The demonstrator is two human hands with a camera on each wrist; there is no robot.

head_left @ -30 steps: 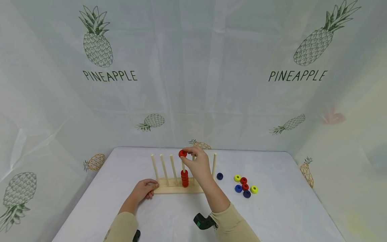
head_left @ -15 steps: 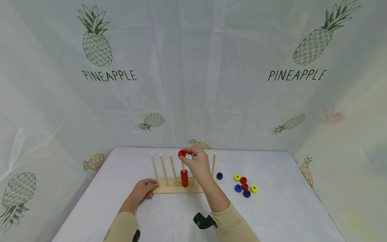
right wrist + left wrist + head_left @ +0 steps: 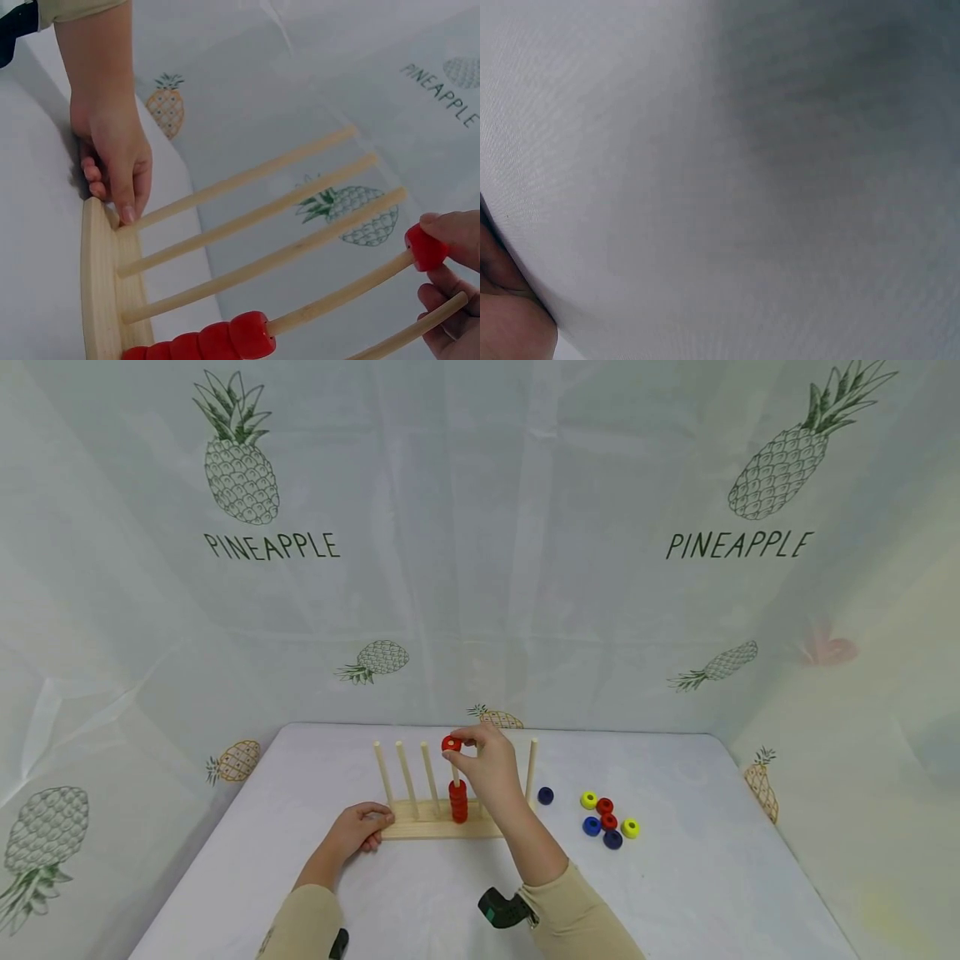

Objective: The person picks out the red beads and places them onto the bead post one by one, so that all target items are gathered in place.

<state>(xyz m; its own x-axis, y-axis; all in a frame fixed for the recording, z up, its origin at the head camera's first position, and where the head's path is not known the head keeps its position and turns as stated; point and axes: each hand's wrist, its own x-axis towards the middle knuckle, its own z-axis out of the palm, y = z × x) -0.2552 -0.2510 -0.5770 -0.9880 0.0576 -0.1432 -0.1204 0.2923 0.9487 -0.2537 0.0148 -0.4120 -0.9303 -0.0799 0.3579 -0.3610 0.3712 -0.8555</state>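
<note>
My right hand pinches a red bead at the top of a wooden peg; in the right wrist view the held bead sits at the peg's tip. Lower on that peg is a stack of red beads. The pegs stand upright on a pale wooden base. At the base's left end, my left hand grips the corner, thumb on top; the right wrist view shows this left hand too. Only a bit of hand shows in the left wrist view.
Right of the rack, a dark blue bead lies alone on the white table. Farther right is a loose cluster with yellow beads, red beads and a blue bead. A pineapple-print curtain hangs behind.
The red bead in my right hand has tipped and lowered slightly, and the peg's tip now shows in its hole. My left hand stays on the base.
</note>
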